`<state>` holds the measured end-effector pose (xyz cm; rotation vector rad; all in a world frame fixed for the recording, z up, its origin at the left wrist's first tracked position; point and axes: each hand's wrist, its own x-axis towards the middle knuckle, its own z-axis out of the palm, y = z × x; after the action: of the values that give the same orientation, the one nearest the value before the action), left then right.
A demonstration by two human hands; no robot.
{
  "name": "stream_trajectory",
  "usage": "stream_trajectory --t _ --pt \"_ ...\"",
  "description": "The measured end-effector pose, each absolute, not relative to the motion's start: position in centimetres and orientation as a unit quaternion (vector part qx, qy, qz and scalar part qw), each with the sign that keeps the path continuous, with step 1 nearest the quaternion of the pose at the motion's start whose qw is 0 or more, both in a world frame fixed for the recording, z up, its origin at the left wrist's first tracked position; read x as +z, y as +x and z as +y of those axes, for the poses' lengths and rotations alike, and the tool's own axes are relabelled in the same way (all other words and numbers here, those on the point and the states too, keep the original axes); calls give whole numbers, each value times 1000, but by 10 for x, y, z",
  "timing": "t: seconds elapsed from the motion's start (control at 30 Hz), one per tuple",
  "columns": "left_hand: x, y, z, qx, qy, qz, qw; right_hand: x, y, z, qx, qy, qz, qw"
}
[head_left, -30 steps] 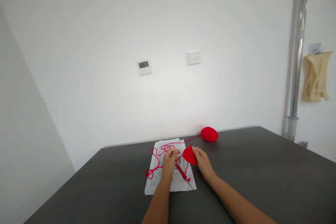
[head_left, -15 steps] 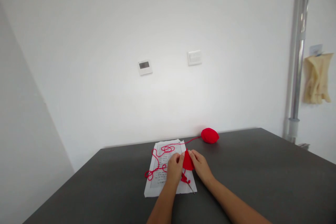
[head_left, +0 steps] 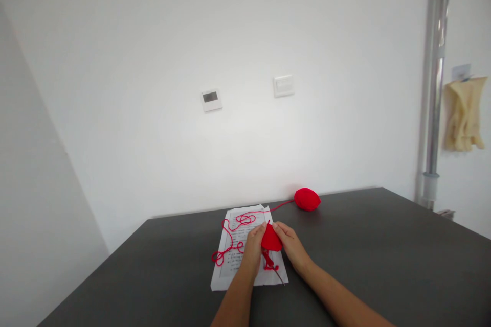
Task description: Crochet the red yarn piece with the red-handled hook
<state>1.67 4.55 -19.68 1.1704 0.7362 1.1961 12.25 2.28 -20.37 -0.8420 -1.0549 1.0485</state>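
Note:
A small red triangular crochet piece is held up between my two hands, its narrow end pointing away from me. My left hand pinches its left edge, and my right hand grips the right edge near the tip. Below it, a little tangle of red yarn lies on a printed paper sheet. A thin crochet hook sticks out from that tangle toward me. Loose loops of red yarn spread over the left of the sheet.
A red ball of yarn sits at the back of the dark table, by the wall, its strand running to the sheet. A thermostat and a switch are on the wall. A pipe and yellowish gloves are at right.
The crochet piece has shifted slightly left and nearer to me, and more of its face shows. Both hands have moved along with it, still holding its sides.

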Motion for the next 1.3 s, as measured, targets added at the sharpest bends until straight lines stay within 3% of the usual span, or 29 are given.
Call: stream_trajectory --t 0.23,0.4,0.57,0.83,1.03,1.3 --pt "-192 16 41 495 515 361 600 -201 120 21 469 -372 -459 657" --pt "-198 18 44 440 587 388 558 -204 129 26 403 -422 -438 684" --pt "-201 18 44 363 608 362 606 -208 139 29 358 -464 -422 692" --pt "-194 16 39 394 602 323 616 -206 136 29 388 -445 -419 690" --pt "-199 17 40 319 656 368 577 -203 137 25 369 -455 -449 675" --pt "-197 15 44 379 640 340 576 -203 131 22 415 -430 -460 656"
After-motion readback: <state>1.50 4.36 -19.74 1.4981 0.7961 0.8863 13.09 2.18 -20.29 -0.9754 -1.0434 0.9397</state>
